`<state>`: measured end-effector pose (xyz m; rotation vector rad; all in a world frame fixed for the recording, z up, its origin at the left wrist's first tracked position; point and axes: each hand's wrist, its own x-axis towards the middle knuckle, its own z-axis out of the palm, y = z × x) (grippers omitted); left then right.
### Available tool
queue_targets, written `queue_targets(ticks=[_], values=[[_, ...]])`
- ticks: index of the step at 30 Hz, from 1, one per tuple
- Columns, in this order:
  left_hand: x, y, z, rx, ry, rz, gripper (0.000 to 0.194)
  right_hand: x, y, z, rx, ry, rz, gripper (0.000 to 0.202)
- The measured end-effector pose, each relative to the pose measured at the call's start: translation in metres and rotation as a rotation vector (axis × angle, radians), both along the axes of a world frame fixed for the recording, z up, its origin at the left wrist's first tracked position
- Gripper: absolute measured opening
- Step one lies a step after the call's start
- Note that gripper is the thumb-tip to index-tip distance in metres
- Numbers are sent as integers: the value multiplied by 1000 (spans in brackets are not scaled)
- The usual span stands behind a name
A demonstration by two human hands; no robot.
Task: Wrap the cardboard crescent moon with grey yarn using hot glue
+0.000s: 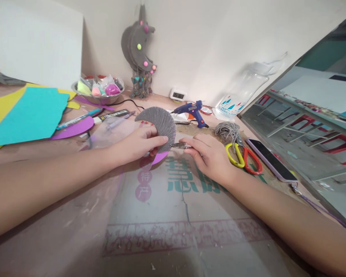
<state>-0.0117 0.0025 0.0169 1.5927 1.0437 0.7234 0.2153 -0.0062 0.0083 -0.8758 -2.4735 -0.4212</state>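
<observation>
We record a grey crescent (163, 121), its face finely ridged with yarn-like strands, held above the printed surface (161, 209); a smooth purple piece (160, 157) shows below its lower edge. Loosely tangled grey yarn (227, 130) lies beyond. Our left hand (140, 144) grasps the crescent, thumb on its face. Our right hand (210, 156) pinches a slim metallic tool (180, 146) at its lower-right edge; contact we cannot tell.

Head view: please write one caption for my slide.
The left hand holds a grey yarn-covered crescent; the right hand holds a slim silver-coloured tool at the crescent's edge.
</observation>
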Motion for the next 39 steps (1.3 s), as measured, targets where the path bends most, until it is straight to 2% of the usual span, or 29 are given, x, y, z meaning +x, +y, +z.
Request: queue_targets(ticks=[9, 14, 20, 25, 32, 39], values=[[0, 1, -1, 28, 10, -4, 30, -1, 0, -1, -19, -30, -7, 25], [2, -3, 2, -85, -63, 29, 30, -1, -1, 0, -56, 31, 4, 24], [2, -3, -2, -117, -129, 33, 30, 0, 1, -1, -236, 370, -162, 27], [0, -1, -1, -25, -40, 17, 33, 0, 6, -4, -412, 410, -288, 25], [1, -3, 5, 3, 6, 19, 32, -2, 8, -8, -361, 390, -246, 30], [-1, 1, -3, -13, -11, -36, 31, 0, 14, -6, -341, 415, -258, 32]])
